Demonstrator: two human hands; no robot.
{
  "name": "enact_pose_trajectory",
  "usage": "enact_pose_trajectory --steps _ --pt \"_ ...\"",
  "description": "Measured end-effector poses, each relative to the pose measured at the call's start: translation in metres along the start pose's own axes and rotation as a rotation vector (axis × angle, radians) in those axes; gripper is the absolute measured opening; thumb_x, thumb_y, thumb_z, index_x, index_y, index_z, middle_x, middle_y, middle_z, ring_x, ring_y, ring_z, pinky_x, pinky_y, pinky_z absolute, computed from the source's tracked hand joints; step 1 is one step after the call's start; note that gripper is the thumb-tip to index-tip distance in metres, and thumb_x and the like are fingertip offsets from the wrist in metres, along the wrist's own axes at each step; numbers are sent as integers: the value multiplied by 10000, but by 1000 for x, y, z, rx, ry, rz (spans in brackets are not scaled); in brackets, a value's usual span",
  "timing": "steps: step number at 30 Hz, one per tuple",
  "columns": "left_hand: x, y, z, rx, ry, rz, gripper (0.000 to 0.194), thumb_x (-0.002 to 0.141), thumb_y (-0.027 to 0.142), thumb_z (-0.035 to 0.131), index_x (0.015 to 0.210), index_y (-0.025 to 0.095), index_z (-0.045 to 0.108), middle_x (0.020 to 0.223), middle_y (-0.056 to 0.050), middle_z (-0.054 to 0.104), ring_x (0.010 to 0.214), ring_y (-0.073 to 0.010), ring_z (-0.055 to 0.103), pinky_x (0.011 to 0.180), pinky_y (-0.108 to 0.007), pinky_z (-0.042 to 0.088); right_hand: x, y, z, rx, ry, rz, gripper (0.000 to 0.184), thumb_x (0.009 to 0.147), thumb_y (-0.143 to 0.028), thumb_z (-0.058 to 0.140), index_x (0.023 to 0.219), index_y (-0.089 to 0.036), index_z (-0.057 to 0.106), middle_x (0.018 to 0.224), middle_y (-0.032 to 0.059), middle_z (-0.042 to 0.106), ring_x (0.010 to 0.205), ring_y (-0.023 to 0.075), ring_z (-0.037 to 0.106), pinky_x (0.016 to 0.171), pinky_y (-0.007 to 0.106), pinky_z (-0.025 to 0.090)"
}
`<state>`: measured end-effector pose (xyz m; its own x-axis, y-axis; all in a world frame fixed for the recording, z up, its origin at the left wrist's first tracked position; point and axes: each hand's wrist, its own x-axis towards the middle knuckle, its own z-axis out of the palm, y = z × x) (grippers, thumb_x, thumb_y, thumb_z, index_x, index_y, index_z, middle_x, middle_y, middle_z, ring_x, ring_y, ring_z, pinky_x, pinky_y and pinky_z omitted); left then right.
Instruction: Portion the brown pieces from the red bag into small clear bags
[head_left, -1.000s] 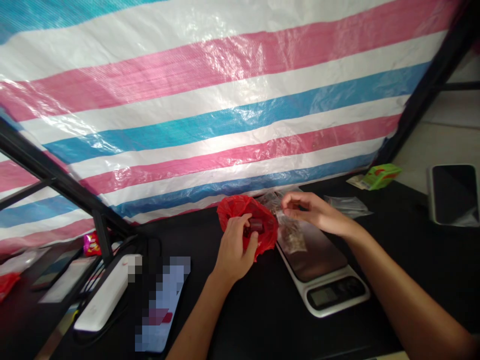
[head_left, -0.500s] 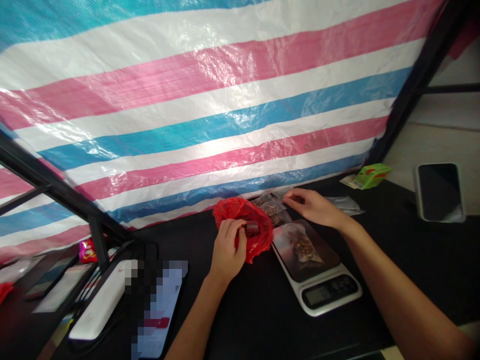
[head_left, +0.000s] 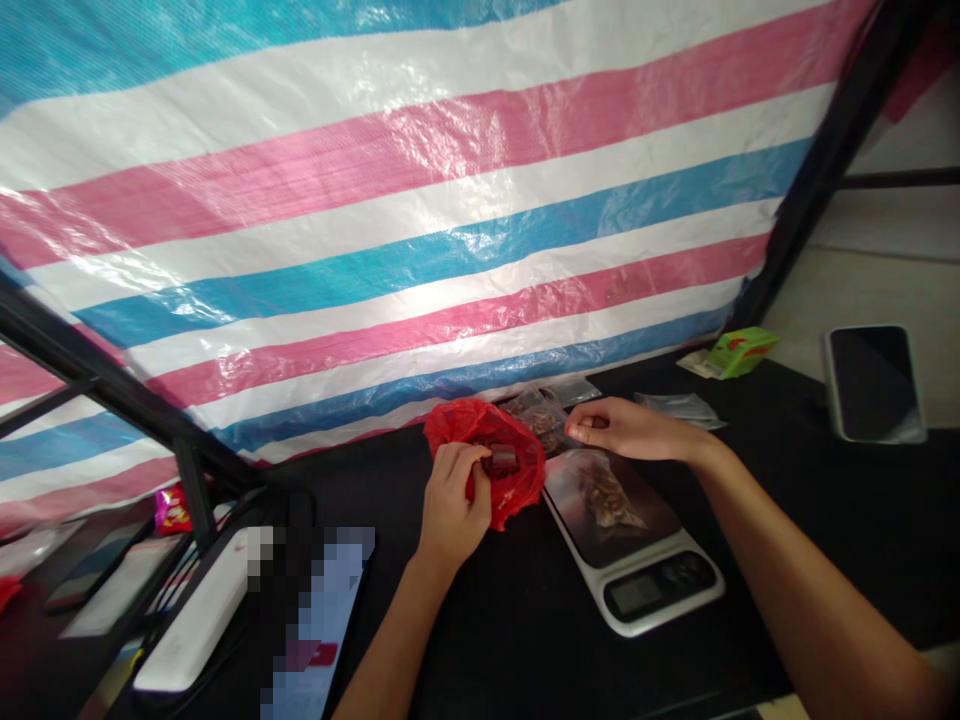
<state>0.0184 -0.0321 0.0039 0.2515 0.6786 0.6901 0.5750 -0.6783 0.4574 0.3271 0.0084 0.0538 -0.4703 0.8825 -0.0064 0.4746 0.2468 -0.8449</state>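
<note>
My left hand (head_left: 456, 490) reaches into a crumpled red plastic bag (head_left: 517, 500), its fingers curled around the end of a small, see-through brownish cup (head_left: 504, 459). Dark brown bits lie inside the bag around the cup. My right hand (head_left: 622, 428) hovers over the back of a kitchen scale (head_left: 660, 590), thumb and fingertips pinched together; what they hold, if anything, is too small to make out. On the scale's plate rests a clear zip bag (head_left: 606, 490) with brown dried pieces in it. Behind the scale lie filled clear bags (head_left: 541, 415), partly hidden by the red bag.
A flat clear bag (head_left: 682, 408) and a green box (head_left: 742, 352) lie at the back right, with a phone (head_left: 876, 385) beyond. On the left are a white power strip (head_left: 199, 610), a partly blurred phone (head_left: 319, 620) and black metal frame legs (head_left: 196, 490). Striped sheeting (head_left: 450, 200) hangs behind.
My right hand has dropped slightly toward the scale, and its thumb and fingers have closed together. My left hand stays in the red bag at the cup. The view has shifted a little.
</note>
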Motion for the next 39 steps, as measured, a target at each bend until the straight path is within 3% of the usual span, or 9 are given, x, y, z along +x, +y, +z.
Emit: enact_pose_trajectory --steps 12,17,21,24,26,29,32,36,39 --pt "0 5 -1 -20 -11 23 253 985 92 484 1112 235 649 1069 -77 659 1034 -226 641 931 -396 551 -6 10 -7 -108 -143 -12 547 921 -699 619 771 -181 711 658 -12 575 609 146 460 561 283 304" --pt "-1 8 -1 -53 -22 35 231 998 114 492 1117 233 650 1083 -78 667 1045 -218 654 942 -381 555 -7 -2 -5 -66 -166 27 475 911 -630 675 785 -176 727 671 -2 616 614 148 502 562 278 345" --pt "-3 21 0 -70 -35 48 234 1003 221 564 1232 244 608 1159 -93 672 1095 -234 660 952 -387 563 -1 -26 12 157 -11 -126 421 912 -594 701 826 -182 719 751 3 668 706 166 589 646 287 446" --pt "-3 34 2 15 -7 43 507 932 375 706 1384 238 520 1296 -139 644 1209 -303 631 1025 -459 543 6 -45 36 273 125 -205 368 898 -552 744 836 -189 723 786 7 700 737 170 625 683 292 485" --pt "-1 39 3 153 14 47 600 904 392 746 1427 239 496 1318 -154 645 1222 -338 630 1032 -494 525 10 -52 53 328 185 -233 345 898 -529 757 827 -193 725 794 13 713 732 168 634 682 292 494" --pt "1 37 4 328 6 55 512 934 316 708 1406 239 522 1280 -149 682 1159 -348 659 975 -495 521 17 -53 75 386 224 -250 350 911 -530 745 801 -200 704 768 11 704 695 165 628 645 289 499" --pt "2 28 3 360 -23 43 413 936 220 655 1336 224 555 1243 -137 702 1127 -336 671 952 -481 516 23 -47 88 364 227 -284 336 954 -528 692 873 -204 726 813 18 710 718 169 633 659 294 512" --pt "3 13 -1 411 -30 -44 356 872 127 610 1218 206 584 1146 -121 710 1035 -329 678 894 -479 509 28 -38 91 238 381 -292 320 1019 -504 594 1096 -224 729 938 32 726 744 175 632 665 301 515" --pt "4 3 -4 493 -65 -134 324 857 147 617 1174 210 598 1074 -114 687 998 -341 656 858 -479 495 29 -34 88 173 431 -256 323 1030 -501 563 1115 -228 713 850 17 709 706 184 630 642 303 512"
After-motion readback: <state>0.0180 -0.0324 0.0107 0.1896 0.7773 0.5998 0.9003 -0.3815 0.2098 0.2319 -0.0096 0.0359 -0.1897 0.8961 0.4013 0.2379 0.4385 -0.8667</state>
